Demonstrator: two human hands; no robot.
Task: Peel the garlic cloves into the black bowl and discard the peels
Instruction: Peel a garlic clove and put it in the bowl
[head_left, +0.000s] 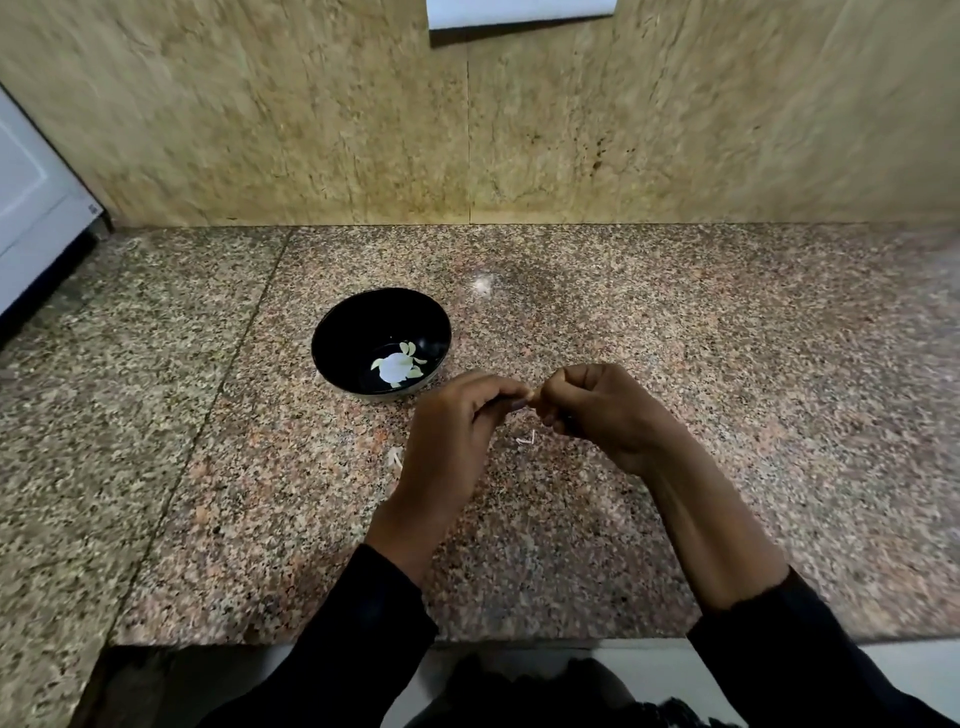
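A black bowl (332, 332) stands on the granite counter (675, 364), left of and behind my hands. Pale garlic pieces (397, 365) lie on its bottom. My left hand (457, 436) and my right hand (602, 410) meet fingertip to fingertip just right of the bowl, above the counter. Both pinch one small garlic clove (531, 396), of which only a pale tip shows between the fingers. A scrap of peel (526, 440) lies on the counter under the hands, and another peel (396, 457) lies beside my left hand.
A beige stone wall (467, 130) closes the back of the counter. A white appliance (31, 208) stands at the far left. A pale speck (483, 285) lies behind the bowl. The counter's front edge (519, 642) runs below my forearms.
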